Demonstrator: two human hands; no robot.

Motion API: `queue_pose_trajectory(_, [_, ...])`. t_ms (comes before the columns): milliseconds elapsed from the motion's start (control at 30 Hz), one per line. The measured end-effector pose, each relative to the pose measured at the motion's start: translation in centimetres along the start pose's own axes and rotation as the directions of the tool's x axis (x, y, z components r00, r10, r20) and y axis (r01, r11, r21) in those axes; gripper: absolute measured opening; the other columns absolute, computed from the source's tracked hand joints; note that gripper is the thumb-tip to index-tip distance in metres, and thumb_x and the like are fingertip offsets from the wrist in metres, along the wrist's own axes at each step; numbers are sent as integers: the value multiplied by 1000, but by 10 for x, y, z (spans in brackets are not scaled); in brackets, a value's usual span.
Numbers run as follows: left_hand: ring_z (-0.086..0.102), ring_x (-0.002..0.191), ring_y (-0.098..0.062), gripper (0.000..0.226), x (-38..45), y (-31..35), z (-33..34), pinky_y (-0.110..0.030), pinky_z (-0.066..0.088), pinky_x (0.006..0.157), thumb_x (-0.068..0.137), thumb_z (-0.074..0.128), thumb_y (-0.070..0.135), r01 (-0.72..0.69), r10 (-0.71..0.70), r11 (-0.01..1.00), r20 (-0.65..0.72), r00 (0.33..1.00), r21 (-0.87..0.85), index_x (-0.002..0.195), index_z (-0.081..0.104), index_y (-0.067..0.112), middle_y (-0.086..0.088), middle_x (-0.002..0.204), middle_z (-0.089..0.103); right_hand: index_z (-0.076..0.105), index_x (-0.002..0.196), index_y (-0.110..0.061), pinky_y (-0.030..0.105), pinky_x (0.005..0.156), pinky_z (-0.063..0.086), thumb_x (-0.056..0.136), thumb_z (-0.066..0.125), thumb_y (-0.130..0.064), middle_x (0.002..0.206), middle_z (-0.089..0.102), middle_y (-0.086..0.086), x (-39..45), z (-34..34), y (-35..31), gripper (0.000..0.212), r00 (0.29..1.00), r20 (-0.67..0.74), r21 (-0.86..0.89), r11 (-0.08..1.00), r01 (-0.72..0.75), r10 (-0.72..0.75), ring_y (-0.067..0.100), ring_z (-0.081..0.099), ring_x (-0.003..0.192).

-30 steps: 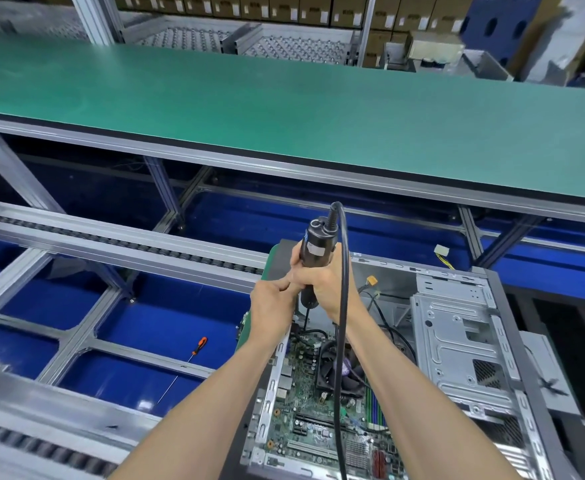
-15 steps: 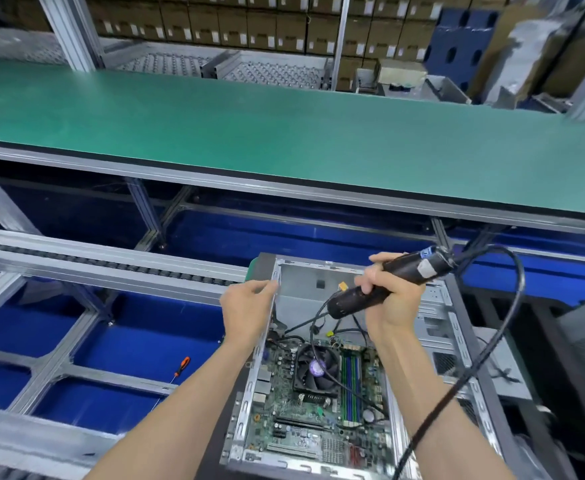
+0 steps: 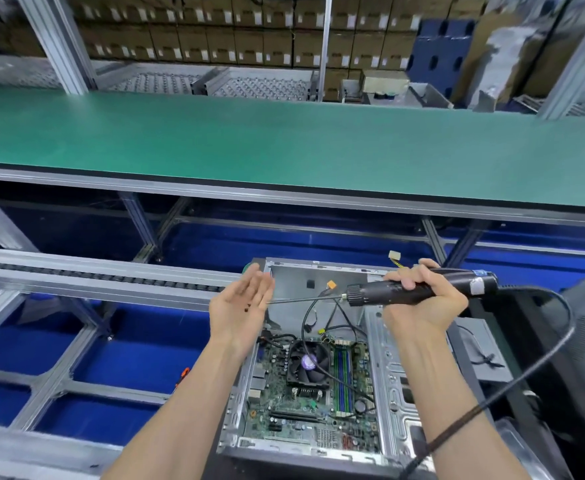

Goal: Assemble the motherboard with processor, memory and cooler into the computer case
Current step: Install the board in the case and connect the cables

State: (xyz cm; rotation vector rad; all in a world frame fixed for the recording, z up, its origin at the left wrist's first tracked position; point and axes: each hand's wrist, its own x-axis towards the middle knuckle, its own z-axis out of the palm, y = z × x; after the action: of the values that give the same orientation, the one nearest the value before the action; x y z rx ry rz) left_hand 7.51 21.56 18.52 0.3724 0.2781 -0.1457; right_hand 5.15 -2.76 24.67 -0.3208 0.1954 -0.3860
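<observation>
- The left hand (image 3: 241, 306) lay palm up and spread at the far left corner of the computer case (image 3: 388, 344), flat like a little tray, with a few small dark screws (image 3: 248, 307) resting loose on the palm — likely kept there so the tool could pick one up.
- The right hand (image 3: 422, 299) was wrapped round the black barrel of the electric screwdriver (image 3: 419, 289), held sideways rather than upright, its thin steel bit (image 3: 305, 299) pointing straight at those screws and nearly reaching the open palm.
- A thick black cable (image 3: 540, 362) looped off the tool's tail past the right edge of the case, slack enough not to drag.
- The motherboard (image 3: 284, 410) sat down inside the case against its left wall, green and crowded, with the round black cooler (image 3: 306, 363) and the blue-green memory (image 3: 344, 375) sticks beside it.
- The case was bare grey sheet metal, punched and ribbed on its right side.
- My read: fastening the board down was the step in hand, one screw at a time.
</observation>
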Motion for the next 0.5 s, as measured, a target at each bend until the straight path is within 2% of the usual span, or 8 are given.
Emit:
queue_pose_trajectory(67, [63,122,-32,48,-4,0,-1,-44,44,109,88,40,-6,27,-29,999,67,997,28,133,55,-5,-19,133,62,57,75,-13,23,57,44,83,40,1,55,41,-4,-2,2,0,24,1000,-7,18,1000,-5,6,12,38,46])
queue_pose_trajectory(133, [56,130,-34,69,-6,-1,-2,-45,41,109,74,25,-16,50,-55,998,110,992,48,139,47,-7,-22,141,55,58,75,-12,24,58,43,83,40,2,54,41,-4,-4,6,3,25,1000,-9,12,1000,-7,7,12,37,46])
queue_pose_trajectory(200, [53,132,-35,79,-8,-4,-1,-46,40,110,66,20,-19,61,-72,995,152,986,76,141,44,-8,-22,144,53,57,77,-13,25,58,42,78,44,3,54,40,-4,-6,9,5,20,1000,-9,-13,1000,-13,12,12,36,46])
queue_pose_trajectory(300, [49,135,-37,83,-9,-7,-1,-48,36,113,62,16,-18,81,-98,992,202,974,94,142,40,-10,-24,146,50,54,80,-14,25,60,40,67,51,-1,56,39,-4,-8,10,9,19,999,-11,-22,999,-33,32,12,35,48])
queue_pose_trajectory(500, [44,138,-42,82,-8,-6,-2,-50,36,113,64,19,-17,96,-112,992,253,961,77,144,37,-11,-27,148,46,55,80,-15,24,61,38,64,54,-1,56,39,-4,-8,8,10,21,999,-19,-7,999,-35,35,12,34,48])
